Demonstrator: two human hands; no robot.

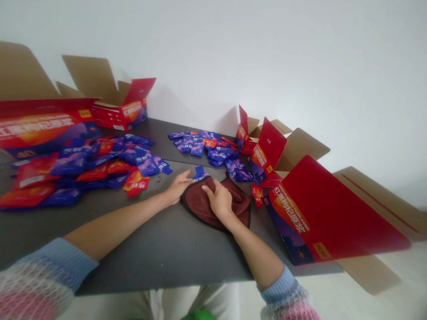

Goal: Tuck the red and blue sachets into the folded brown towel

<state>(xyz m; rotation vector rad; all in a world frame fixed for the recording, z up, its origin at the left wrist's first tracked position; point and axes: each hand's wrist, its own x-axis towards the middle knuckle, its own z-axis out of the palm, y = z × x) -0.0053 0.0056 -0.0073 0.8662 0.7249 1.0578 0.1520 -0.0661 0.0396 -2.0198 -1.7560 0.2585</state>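
A dark red cloth (233,205) lies on the dark grey table (160,249) in front of me. My right hand (218,199) rests on top of the cloth with its fingers curled, pressing it down. My left hand (178,186) lies at the cloth's left edge, fingers stretched toward a small blue sachet (199,171) just beyond the cloth. Whether the left fingers pinch the cloth's edge is unclear.
A big heap of blue and red sachets (83,166) covers the table's left side; a smaller heap (208,146) lies at the back middle. Open red cartons stand at the far left (43,126), back (123,111) and right (320,213), (267,151). A white wall rises behind.
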